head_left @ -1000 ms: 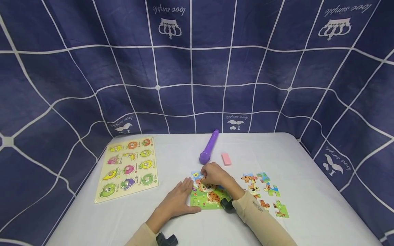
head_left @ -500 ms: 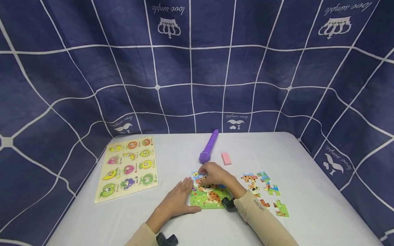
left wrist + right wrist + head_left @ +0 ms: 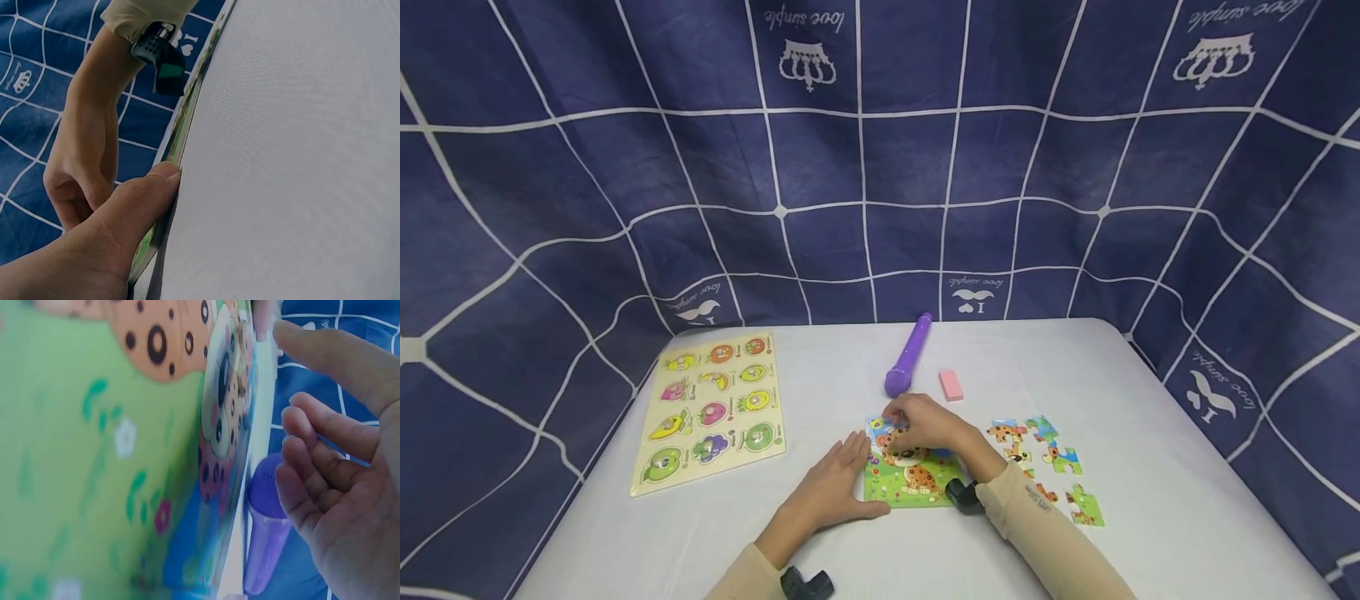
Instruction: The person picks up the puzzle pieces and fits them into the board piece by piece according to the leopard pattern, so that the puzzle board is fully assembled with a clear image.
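Here's the leopard puzzle board (image 3: 883,485), flat on the white table (image 3: 1150,450), low in the middle of the head view; call it the hub of the clock, twelve toward the curtain. At about half past eight comes the left hand (image 3: 830,492), fingers straight along the board's side, thumb against its near edge, nothing clasped. And the right hand (image 3: 925,423) sits over the far part of the board at twelve, fingers loosely bent; in its wrist view thumb and fingertips stand apart with nothing between them, so no grip there.

What's in the way? That hand blocks much of the far edge, and its black wrist camera (image 3: 964,497) covers the corner at four. The beige sleeve (image 3: 1037,517) cuts out toward four, hiding part of the loose puzzle pieces (image 3: 1063,459) grouped at three, just beside the board.

Out to twelve lies the purple microphone (image 3: 910,354), its round head toward the board; at one, near it, the pink block (image 3: 951,385). Well apart, just past nine, the fruit puzzle (image 3: 733,417) lies slightly turned. And all along the back, from ten round to two, hangs the blue checked curtain (image 3: 902,167).
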A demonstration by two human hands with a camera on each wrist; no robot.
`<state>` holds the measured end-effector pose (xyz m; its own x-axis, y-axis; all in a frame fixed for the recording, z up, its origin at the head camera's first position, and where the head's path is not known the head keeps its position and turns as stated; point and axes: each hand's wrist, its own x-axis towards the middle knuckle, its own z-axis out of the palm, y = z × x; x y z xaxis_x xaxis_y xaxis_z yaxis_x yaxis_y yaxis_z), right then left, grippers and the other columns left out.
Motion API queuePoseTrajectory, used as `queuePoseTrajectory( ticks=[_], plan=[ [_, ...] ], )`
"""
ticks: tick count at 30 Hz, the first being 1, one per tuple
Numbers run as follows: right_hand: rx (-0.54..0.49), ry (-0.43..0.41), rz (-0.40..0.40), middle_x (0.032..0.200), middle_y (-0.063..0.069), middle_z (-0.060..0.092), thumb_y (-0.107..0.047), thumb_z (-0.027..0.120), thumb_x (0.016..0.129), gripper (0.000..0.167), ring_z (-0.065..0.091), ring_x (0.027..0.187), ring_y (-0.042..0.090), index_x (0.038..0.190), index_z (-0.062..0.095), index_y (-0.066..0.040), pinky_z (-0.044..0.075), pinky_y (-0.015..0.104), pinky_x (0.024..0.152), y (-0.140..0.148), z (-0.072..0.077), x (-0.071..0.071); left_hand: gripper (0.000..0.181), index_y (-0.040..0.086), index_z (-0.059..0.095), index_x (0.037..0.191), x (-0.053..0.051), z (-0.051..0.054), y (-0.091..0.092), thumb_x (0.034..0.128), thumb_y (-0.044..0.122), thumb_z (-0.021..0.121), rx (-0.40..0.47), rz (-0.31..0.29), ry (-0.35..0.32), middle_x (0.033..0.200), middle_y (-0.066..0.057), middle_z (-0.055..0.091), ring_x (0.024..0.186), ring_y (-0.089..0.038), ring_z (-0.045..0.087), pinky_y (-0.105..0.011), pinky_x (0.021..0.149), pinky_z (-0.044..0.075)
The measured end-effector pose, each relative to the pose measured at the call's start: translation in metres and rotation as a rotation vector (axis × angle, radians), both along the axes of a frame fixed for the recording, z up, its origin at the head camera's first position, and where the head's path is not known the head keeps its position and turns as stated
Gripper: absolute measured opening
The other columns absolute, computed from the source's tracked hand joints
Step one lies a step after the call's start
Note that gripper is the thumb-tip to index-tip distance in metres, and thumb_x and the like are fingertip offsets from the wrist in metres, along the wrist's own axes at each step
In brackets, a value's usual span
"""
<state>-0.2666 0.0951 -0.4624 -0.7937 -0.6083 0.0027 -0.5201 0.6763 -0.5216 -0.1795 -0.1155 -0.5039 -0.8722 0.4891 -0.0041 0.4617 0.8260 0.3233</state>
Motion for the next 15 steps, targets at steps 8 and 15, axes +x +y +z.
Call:
queuePoseTrajectory(
  ticks=[8, 15],
  plan=[
    [-0.029, -0.06, -0.031, 0.1, 0.002, 0.067, -0.024, 0.088, 0.069, 0.052, 0.061, 0.089, 0.013, 0.114, 0.068, -0.005, 0.055, 0.028, 0.08, 0.028, 0.005, 0.008, 0.113, -0.001, 0.033, 0.15, -0.001, 0.0, 0.001, 0.0742, 0.078, 0.06, 0.007, 0.008, -0.006, 0.159, -0.018, 0.028, 0.149, -0.029, 0.026, -0.045, 0.122, 0.025],
    [-0.026, -0.05, -0.073, 0.106, 0.002, 0.068, -0.028, 0.088, 0.069, 0.056, 0.06, 0.095, 0.016, 0.116, 0.066, -0.007, 0.053, 0.033, 0.082, 0.067, 0.005, 0.017, 0.112, -0.002, 0.033, 0.149, 0.0, 0.0, 0.0, 0.0747, 0.077, 0.06, 0.019, 0.003, -0.009, 0.159, -0.018, 0.028, 0.149, -0.03, 0.026, -0.045, 0.122, 0.025]
  ],
)
